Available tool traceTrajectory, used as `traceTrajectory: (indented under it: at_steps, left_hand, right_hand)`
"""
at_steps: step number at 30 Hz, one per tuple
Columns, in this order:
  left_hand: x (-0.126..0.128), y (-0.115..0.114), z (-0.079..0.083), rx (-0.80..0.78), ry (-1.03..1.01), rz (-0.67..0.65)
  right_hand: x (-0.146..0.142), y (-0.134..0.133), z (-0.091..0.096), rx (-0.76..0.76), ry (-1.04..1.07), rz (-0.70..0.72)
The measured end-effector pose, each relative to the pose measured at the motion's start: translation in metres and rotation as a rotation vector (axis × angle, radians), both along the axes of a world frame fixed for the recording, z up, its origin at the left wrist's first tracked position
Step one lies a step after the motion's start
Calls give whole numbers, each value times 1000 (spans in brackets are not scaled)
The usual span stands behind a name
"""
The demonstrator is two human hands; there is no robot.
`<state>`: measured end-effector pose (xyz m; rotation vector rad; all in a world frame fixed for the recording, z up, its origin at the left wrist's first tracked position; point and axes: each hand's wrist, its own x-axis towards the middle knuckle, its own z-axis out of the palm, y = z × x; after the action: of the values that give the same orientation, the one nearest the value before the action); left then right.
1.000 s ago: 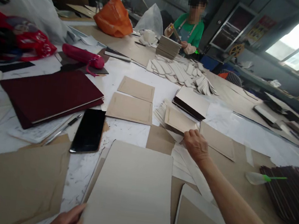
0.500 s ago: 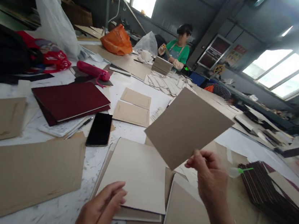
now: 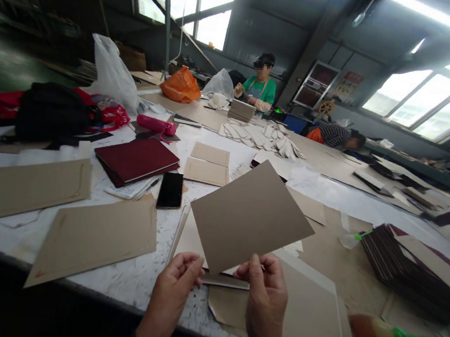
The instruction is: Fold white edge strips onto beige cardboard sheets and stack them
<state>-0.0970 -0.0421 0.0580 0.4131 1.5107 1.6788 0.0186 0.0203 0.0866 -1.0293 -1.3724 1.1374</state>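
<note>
Head view shows the right hand (image 3: 265, 288) pinching the lower edge of a grey-brown cardboard sheet (image 3: 252, 215), tilted in the air above a pale board (image 3: 191, 235). The left hand (image 3: 172, 288) is curled beside the lower corner; whether it grips, I cannot tell. The sheet is not yet laid down, so its handling seems unfinished. Farther left, a large brown-marked panel (image 3: 101, 241) lies flat; whether it is completed remains unclear.

Open air left of held board (image 3: 252, 215) — phone (image 3: 170, 191) below
</note>
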Motion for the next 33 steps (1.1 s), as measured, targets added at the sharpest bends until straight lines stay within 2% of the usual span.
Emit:
traceTrajectory:
  at_steps: [2, 5, 8, 11, 15, 18, 22, 25, 29, 31, 33]
  left_hand:
    - [1, -5, -2, 10, -7, -51]
    - [0, -11, -2, 26, 44, -45]
    - [-11, -14, 4, 44, 148, -35]
    - [-32, -13, 17, 81, 272, -53]
    - [-61, -3, 36, 69, 439, -62]
    - [-74, 2, 42, 29, 517, -102]
    - [-85, 6, 37, -26, 544, -138]
    - [-91, 10, 31, -38, 483, -148]
    - [-95, 19, 27, -39, 329, -163]
    - [-96, 23, 23, -79, 303, -181]
    - [-96, 25, 16, -158, 338, -224]
  right_hand:
    - [-4, -8, -1, -33, 39, -14]
    - [-9, -18, -1, -47, 88, -19]
    - [-9, -18, 7, 28, -7, 38]
    - [1, 3, 24, 143, -242, 20]
    - [16, 58, 33, 164, -430, -99]
    - [18, 98, 24, 181, -627, -110]
    - [9, 126, 3, 157, -812, 68]
    - [3, 130, -8, 71, -830, 198]
    - [5, 126, -14, -146, -721, 350]
    - [11, 123, -17, -239, -634, 368]
    - [21, 118, -22, -263, -629, 359]
